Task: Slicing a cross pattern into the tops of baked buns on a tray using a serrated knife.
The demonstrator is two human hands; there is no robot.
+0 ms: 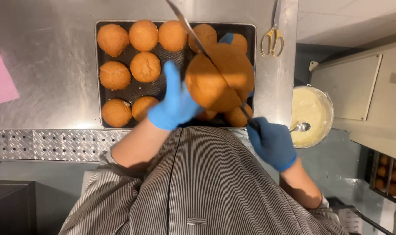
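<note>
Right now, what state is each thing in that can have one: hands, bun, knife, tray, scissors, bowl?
left hand: gloved, holding the bun up
right hand: gloved, shut on the knife handle
bun: held above the tray, blade in it, partly split
knife: blade slanted through the bun
tray: partly filled with whole buns
scissors: closed, lying flat
bowl: holds pale cream, spoon in it

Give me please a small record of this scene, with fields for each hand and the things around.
left hand: in a blue glove, holds a round bun above the tray
right hand: in a blue glove, grips a long knife that cuts into the bun
tray: dark, on a steel counter, holds more buns
bowl: pale cream inside, with a spoon
scissors: yellow handles, right of the tray
cloth: pink, far left
</note>
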